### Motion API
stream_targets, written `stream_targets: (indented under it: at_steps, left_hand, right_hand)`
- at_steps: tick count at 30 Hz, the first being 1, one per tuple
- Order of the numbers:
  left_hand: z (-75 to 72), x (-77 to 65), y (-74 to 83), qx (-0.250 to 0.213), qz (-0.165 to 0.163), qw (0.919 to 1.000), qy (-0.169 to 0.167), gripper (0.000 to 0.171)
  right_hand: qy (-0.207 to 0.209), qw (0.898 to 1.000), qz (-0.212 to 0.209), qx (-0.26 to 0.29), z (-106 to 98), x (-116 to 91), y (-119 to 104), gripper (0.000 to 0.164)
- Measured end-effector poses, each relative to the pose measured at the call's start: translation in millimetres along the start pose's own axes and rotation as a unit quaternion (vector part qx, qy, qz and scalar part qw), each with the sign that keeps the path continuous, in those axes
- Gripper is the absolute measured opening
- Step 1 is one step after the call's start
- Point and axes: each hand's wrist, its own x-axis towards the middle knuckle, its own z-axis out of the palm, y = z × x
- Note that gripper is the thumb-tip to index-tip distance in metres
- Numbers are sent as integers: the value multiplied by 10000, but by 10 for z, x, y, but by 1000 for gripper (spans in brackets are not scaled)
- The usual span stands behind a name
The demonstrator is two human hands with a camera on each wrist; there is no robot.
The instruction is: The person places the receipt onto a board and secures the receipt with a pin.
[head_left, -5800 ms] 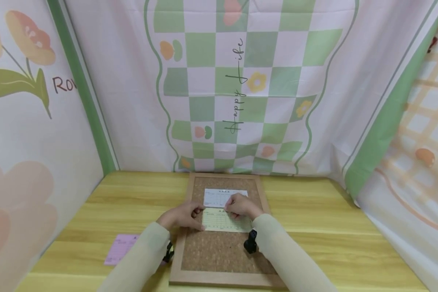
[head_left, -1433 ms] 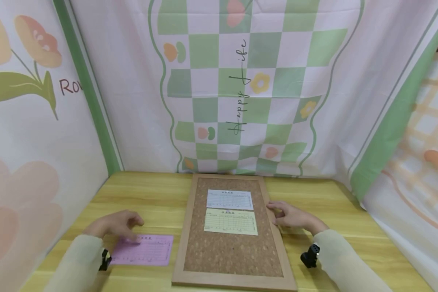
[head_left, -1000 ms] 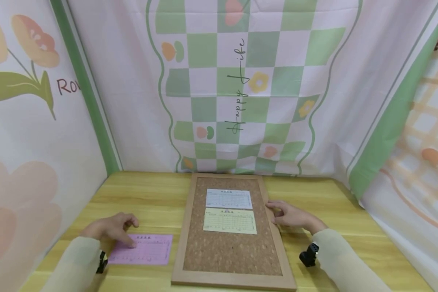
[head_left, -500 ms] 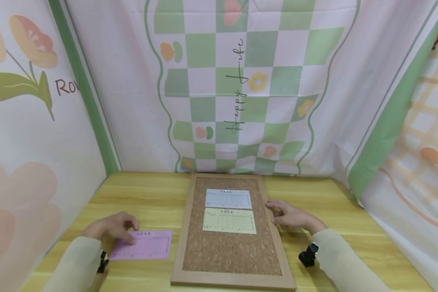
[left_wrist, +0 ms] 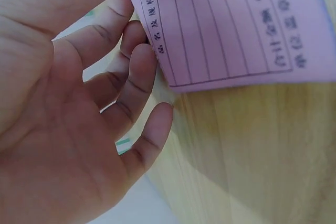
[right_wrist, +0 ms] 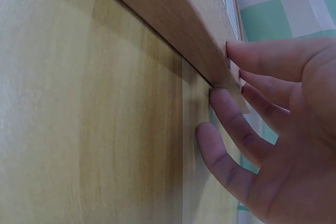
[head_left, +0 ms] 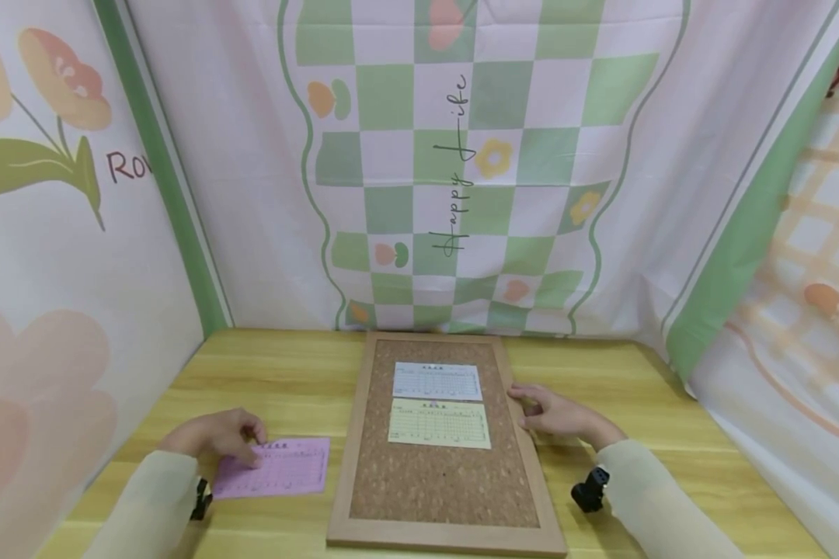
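Observation:
In the head view my left hand (head_left: 220,435) pinches a pink printed paper slip (head_left: 283,470) near its upper left corner. The thumb lies over the printed face, and in the left wrist view the slip (left_wrist: 226,35) tilts up above the wood with its edge by the curved fingers. My right hand (head_left: 559,411) rests relaxed at the right edge of a wood-framed corkboard (head_left: 447,489). Its fingertips touch the frame (right_wrist: 194,30) in the right wrist view. A white slip (head_left: 436,380) lies on the cork, directly above a pale yellow slip (head_left: 439,424).
The corkboard lies flat on the yellow wood-grain table (head_left: 280,365), its far end close to the back curtain (head_left: 391,194). Patterned cloth also hangs at both sides. Black wrist cameras (head_left: 590,489) sit on both wrists.
Both hands have left the slips on the board; the left moved to the pink slip, the right to the frame's edge. Over the last second the pink slip has shifted slightly upward.

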Motion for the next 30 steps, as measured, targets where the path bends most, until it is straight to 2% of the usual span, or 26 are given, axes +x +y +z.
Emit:
stream_targets:
  at_steps: [8, 15, 22, 30]
  left_hand:
    - [5, 7, 2, -407, 47, 9991, -123, 32]
    - [11, -4, -11, -553, 84, 9984, -53, 35]
    - [3, 1, -30, -227, 122, 9997, 15, 40]
    - [20, 0, -77, -294, 331, 9988, 202, 33]
  right_hand:
    - [26, 10000, 0, -37, 11, -10, -5, 60]
    - [24, 9999, -78, -75, 18, -28, -16, 61]
    - [38, 9999, -58, -127, 22, -19, 8, 60]
    - [-32, 9997, -105, -198, 2, -7, 10, 60]
